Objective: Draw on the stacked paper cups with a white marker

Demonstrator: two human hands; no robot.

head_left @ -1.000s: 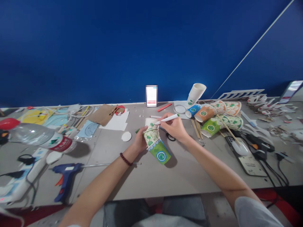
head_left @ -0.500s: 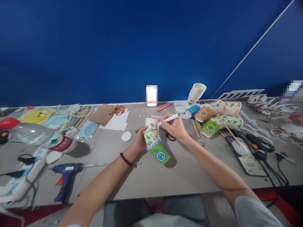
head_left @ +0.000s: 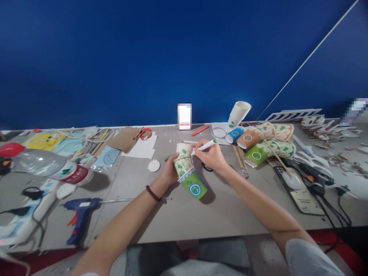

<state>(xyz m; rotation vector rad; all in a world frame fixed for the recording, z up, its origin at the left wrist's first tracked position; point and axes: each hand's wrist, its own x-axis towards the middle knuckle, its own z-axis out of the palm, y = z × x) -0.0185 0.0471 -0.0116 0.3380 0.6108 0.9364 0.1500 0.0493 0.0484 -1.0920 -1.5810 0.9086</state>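
My left hand (head_left: 170, 170) is closed round the left side of joined paper cups (head_left: 185, 165), a white and green patterned part above a green and blue one, tilted over the table. Pinched in my right hand (head_left: 211, 156) is a white marker (head_left: 207, 145) with a green end pointing up and right. Its tip is by the upper right side of the cups; whether it touches them I cannot tell. Behind my right hand, black scissor handles (head_left: 207, 167) are partly hidden. To the left lies a white paper disc (head_left: 153, 165).
A glue gun (head_left: 81, 214), a plastic bottle (head_left: 57, 168) and a power strip (head_left: 31, 214) lie on the left. On the right are joined paper cups (head_left: 255, 154), a stack of white cups (head_left: 239, 114), wooden sticks (head_left: 239, 156) and a phone (head_left: 309, 201). A blue wall (head_left: 172, 57) stands behind.
My right hand and the marker have shifted slightly left and down along the cups. My left hand holds the cups nearly still. At the far right, another person's hand has left the view.
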